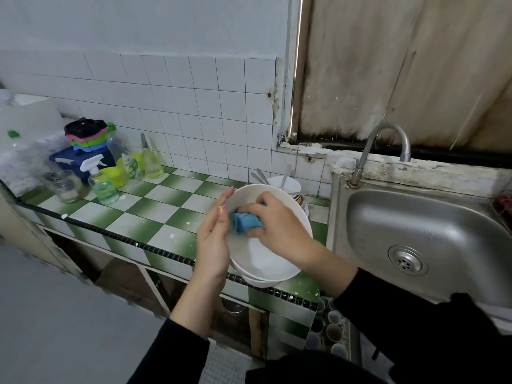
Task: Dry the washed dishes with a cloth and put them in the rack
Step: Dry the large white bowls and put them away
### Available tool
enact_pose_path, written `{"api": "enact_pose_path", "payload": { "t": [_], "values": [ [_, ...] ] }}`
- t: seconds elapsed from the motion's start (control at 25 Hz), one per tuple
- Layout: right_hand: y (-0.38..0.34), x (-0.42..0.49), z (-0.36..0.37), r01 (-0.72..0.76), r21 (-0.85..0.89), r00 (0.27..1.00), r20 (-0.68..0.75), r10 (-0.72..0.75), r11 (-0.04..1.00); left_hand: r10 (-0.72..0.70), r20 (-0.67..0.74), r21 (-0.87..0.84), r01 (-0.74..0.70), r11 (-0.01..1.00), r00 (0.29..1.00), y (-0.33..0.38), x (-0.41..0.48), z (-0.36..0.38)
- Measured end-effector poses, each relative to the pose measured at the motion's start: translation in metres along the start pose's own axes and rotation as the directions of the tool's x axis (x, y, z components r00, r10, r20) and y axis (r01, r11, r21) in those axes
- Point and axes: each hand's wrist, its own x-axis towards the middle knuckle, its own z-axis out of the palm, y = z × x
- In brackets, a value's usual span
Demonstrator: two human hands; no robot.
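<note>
Over the counter (155, 200), flat left hand (213, 234) seemingly props white bowl (266, 259); right hand (279, 223) clutches blue cloth (245, 224).

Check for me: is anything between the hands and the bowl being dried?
Nothing unwanted shows. The left hand lies straight-fingered against the rim of the white bowl. The right hand grips the blue cloth and presses it inside that bowl.

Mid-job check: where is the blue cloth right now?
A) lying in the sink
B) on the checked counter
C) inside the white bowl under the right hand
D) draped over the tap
C: the right hand grips the blue cloth against the inside of the white bowl, which the left hand steadies at its rim.
</note>
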Motion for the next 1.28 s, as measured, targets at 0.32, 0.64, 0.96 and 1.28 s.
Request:
{"api": "enact_pose_path", "payload": {
  "t": [0.32,0.64,0.96,1.28],
  "values": [
    [0.030,-0.020,-0.024,-0.061,0.459,0.882,0.441,-0.168,0.886,-0.094,0.025,-0.111,0.096,0.989,0.995,-0.003,0.016,0.021],
    [0.079,-0.045,-0.060,-0.115,0.551,0.947,0.313,-0.077,0.826,-0.097,0.146,-0.072,0.108,0.992,0.984,-0.012,0.018,0.099],
    [0.171,-0.105,-0.165,-0.120,0.710,0.989,0.143,0.025,0.694,-0.246,-0.013,-0.120,0.242,0.963,0.969,-0.039,0.026,0.170],
    [0.239,-0.175,-0.212,0.076,0.874,0.630,-0.416,0.656,0.480,-0.360,-0.113,-0.227,0.329,0.917,0.926,-0.051,0.022,0.252]
  ]
}}
